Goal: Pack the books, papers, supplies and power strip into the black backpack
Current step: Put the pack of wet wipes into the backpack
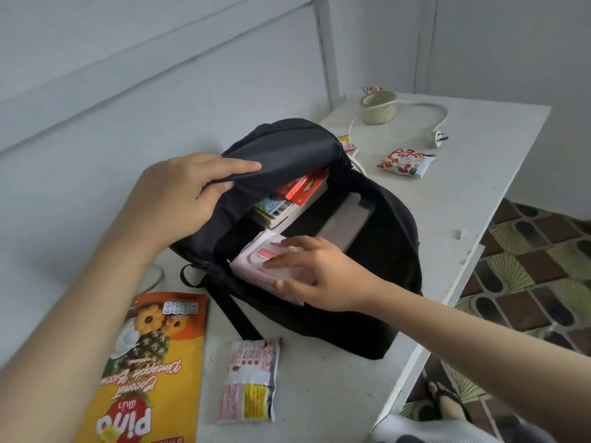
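Backpack (393, 238): open, lying mid-table (463, 193), books (287, 199) inside.
Left hand (179, 193): fingers curled together, pinching backpack's raised upper lip.
Right hand (323, 276): fingers spread over wipes pack (252, 260), thumb gripping its side, at backpack's mouth.
Cord (425, 107): table's far edge.

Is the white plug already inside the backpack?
No, the white plug lies out on the table, beyond the open black backpack.

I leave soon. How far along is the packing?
Done: books sit inside the black backpack. In hand: left hand holds its flap, right hand holds a pink wipes pack at the opening. Left: corded white plug, tape roll, red snack packet on the table.
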